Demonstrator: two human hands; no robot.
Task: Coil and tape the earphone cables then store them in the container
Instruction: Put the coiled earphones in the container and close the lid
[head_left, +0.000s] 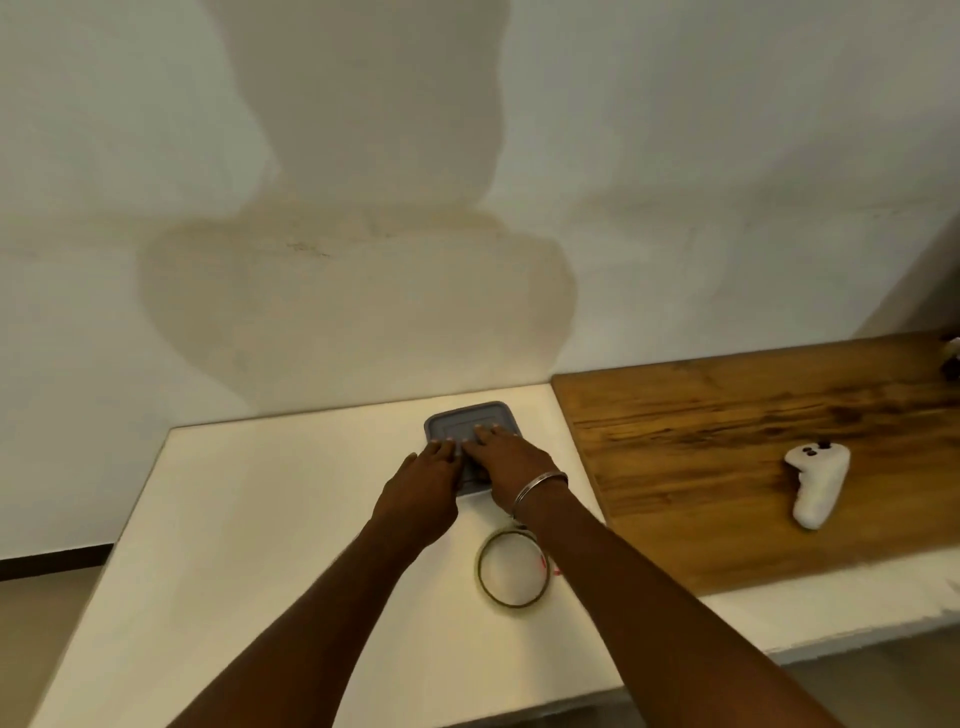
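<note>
Head view: left hand (423, 483) and right hand (511, 462) press flat, fingers straight, atop container (467, 417), centre frame, directly beneath both; probably closed.

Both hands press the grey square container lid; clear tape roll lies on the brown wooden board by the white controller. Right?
Not quite. The head view shows the clear tape roll lying on the white table, not on the brown wooden board. The left hand and right hand do press the grey square container lid; only the white controller is on the board.
</note>
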